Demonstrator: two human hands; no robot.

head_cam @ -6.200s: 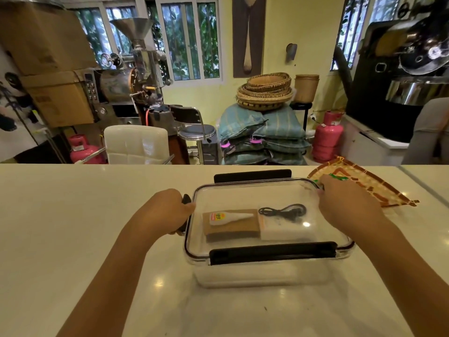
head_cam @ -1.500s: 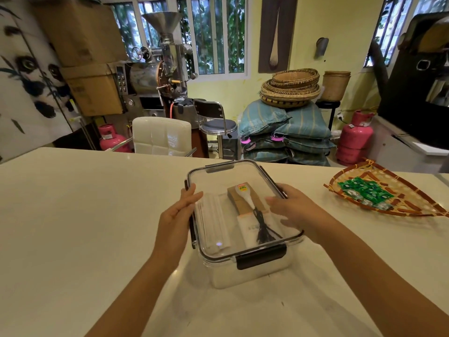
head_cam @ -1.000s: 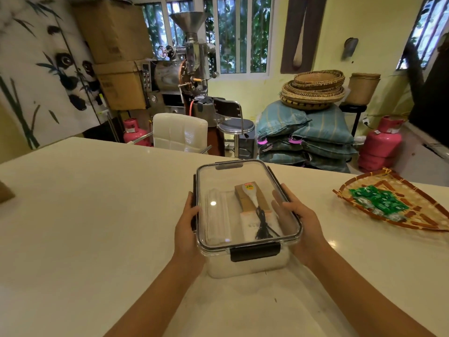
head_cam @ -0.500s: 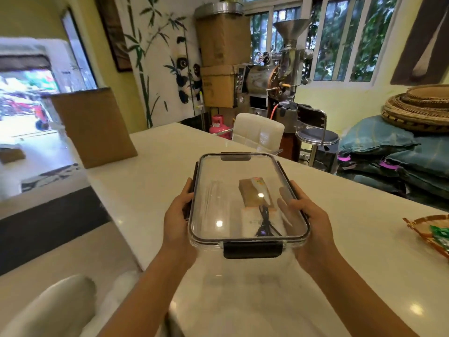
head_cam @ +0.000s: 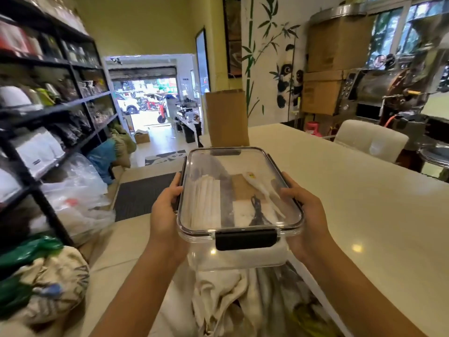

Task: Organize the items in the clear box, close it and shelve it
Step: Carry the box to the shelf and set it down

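The clear box (head_cam: pixel 239 257) with its lid closed and black latches hangs in the air in front of me, past the left edge of the white table (head_cam: pixel 364 203). My left hand (head_cam: pixel 165 210) grips its left side and my right hand (head_cam: pixel 305 215) grips its right side. Through the lid I see a white packet, a brown card, a white tube with a yellow label and a black cable. A black metal shelf unit (head_cam: pixel 48 110), crowded with bags and jars, stands to the left.
Plastic bags (head_cam: pixel 77 203) and cloth sacks (head_cam: pixel 56 283) are heaped at the foot of the shelves. A brown paper bag (head_cam: pixel 227 120) stands on the table's far end. A dark floor mat (head_cam: pixel 143 195) leads to an open doorway. A white chair (head_cam: pixel 371 139) is on the right.
The box has been lifted off the table and carried leftward. My view has swung left, so the shelf unit and doorway have come into sight.
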